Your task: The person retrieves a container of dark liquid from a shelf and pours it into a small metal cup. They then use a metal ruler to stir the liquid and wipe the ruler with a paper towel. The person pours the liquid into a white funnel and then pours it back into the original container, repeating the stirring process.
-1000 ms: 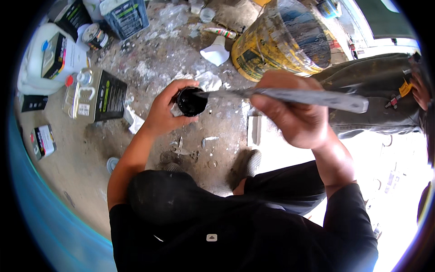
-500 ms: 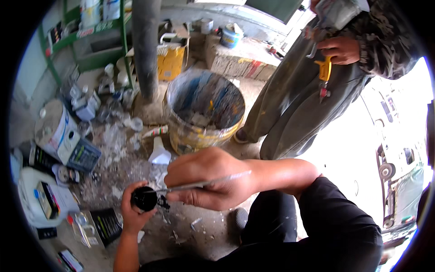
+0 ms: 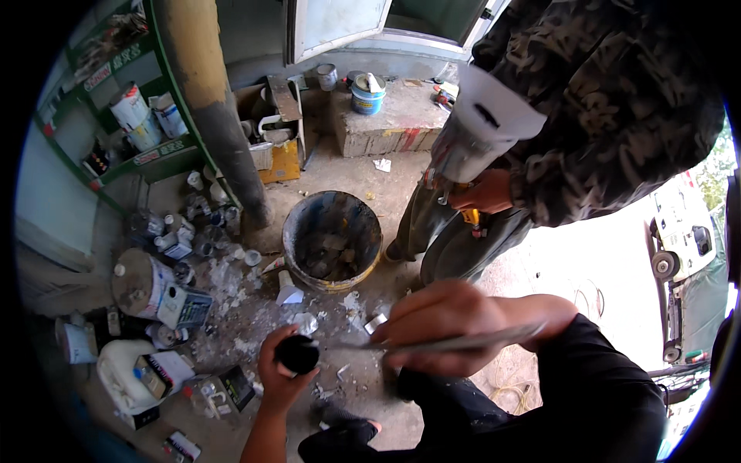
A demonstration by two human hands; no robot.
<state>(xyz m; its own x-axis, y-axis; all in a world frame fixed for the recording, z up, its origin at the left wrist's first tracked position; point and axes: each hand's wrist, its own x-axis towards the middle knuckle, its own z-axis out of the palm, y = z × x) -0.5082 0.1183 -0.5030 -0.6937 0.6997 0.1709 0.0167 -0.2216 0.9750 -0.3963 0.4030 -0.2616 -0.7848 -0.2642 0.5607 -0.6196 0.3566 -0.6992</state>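
**View lifts while the hands keep working the small black pot**

The left hand (image 3: 279, 376) still cups a small round black pot (image 3: 297, 354) from below. The right hand (image 3: 446, 326) stays closed on a long thin grey metal blade (image 3: 455, 342), its tip at the pot's rim. Compared with a second ago the grip is unchanged; only the view has risen. Beyond them, on the littered concrete floor (image 3: 340, 166), stands a dirty round bucket (image 3: 333, 240), and beside it a second person's hand (image 3: 482, 190) holds a white tube.

A small round black container (image 3: 297, 354) sits cupped in the left hand (image 3: 279, 378); a long thin grey metal blade (image 3: 455, 342), held level, points into it.
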